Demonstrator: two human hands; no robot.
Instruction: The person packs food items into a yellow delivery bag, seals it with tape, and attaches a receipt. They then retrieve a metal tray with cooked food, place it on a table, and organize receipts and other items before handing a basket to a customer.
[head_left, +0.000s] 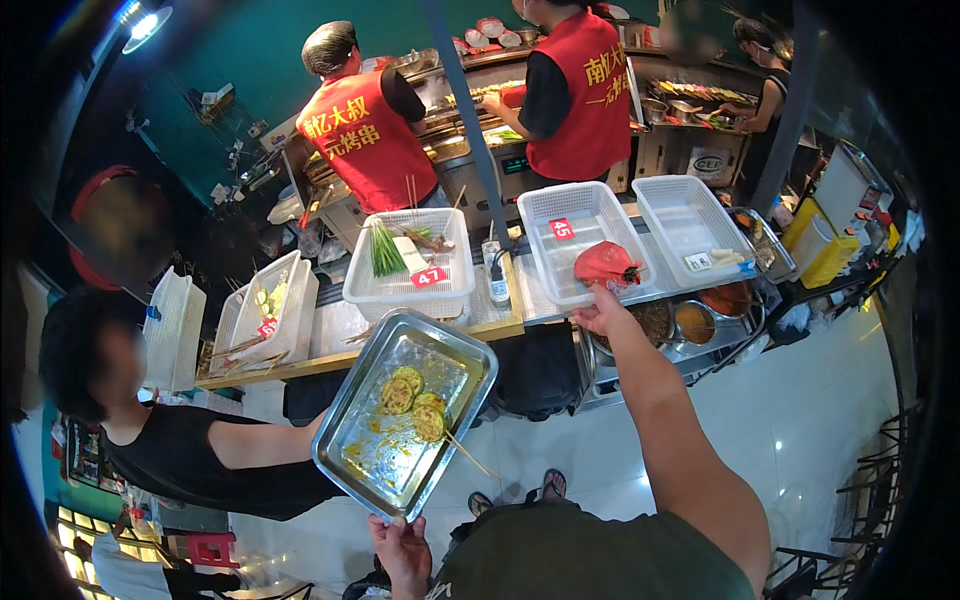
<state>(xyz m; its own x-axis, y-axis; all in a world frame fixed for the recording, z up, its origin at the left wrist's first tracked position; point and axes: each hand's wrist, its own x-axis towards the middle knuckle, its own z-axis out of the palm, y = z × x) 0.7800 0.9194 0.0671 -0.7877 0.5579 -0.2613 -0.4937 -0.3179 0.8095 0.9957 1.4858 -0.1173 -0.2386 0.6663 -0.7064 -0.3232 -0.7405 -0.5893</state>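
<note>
My left hand (403, 553) grips the near rim of a rectangular metal tray (358, 390). On the tray lie several grilled zucchini slices (412, 405) on a wooden skewer, with oily yellow seasoning around them. My right hand (600, 309) reaches over the front of a white perforated plastic basket (541, 259). Its fingertips pinch the lower end of a red bag (606, 264) with browned food showing at its right end. Whether the bag rests on the basket floor cannot be told.
Another white basket (411, 292) holds green chives, a pale block and skewers. To the right stands a basket (690, 225) with pale pieces; sauce pots (694, 322) sit below. A person in black (225, 457) stands left, arm reaching to the tray. Workers in red vests (367, 142) face the grill.
</note>
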